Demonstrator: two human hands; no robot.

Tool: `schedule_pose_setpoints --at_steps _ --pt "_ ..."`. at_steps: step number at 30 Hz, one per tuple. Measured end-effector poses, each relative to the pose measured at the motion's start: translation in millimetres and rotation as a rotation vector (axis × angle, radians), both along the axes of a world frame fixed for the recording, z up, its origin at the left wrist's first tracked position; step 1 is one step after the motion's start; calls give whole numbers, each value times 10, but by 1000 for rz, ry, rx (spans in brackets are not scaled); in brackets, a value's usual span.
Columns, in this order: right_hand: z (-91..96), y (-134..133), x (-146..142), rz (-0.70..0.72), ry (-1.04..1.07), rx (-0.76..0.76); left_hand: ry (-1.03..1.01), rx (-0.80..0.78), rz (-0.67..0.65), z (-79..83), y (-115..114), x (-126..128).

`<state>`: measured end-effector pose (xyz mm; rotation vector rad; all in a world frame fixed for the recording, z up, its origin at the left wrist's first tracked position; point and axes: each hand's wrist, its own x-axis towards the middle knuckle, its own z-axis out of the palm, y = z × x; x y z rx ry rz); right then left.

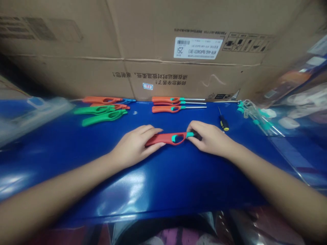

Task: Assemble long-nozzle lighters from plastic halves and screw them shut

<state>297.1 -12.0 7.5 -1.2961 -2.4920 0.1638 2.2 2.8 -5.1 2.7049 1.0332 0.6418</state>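
A red gas lighter (166, 138) with a teal trigger and collar lies level between my hands, just above or on the blue table; which of these I cannot tell. My left hand (138, 143) is closed around the handle's left end. At the other end, my right hand (208, 137) pinches near the teal collar, and its fingers hide whatever extends beyond. Behind it, several finished-looking orange lighters (166, 109) with metal tubes lie side by side. A screwdriver (224, 123) with a black and yellow handle rests beyond my right hand.
Green and orange handle shells (104, 119) are piled at the back left. Metal tubes with teal collars (264, 119) lie at the right by clear plastic bags. A large cardboard box (158, 71) walls off the back of the blue table (178, 183).
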Motion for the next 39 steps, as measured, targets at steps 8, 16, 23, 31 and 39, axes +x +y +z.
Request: schedule_pose_setpoints --at_steps 8,16,23,31,39 --pt "-41 78 26 -26 -184 -31 41 -70 52 11 29 -38" --pt "54 79 110 9 -114 -13 -12 -126 36 16 36 -44" --pt "81 158 296 -530 -248 192 -55 -143 -16 -22 73 -63" --pt "63 263 685 -801 -419 -21 -88 -165 -39 -33 52 -24" --pt "59 330 831 -841 -413 -183 -175 -175 -27 -51 8 3"
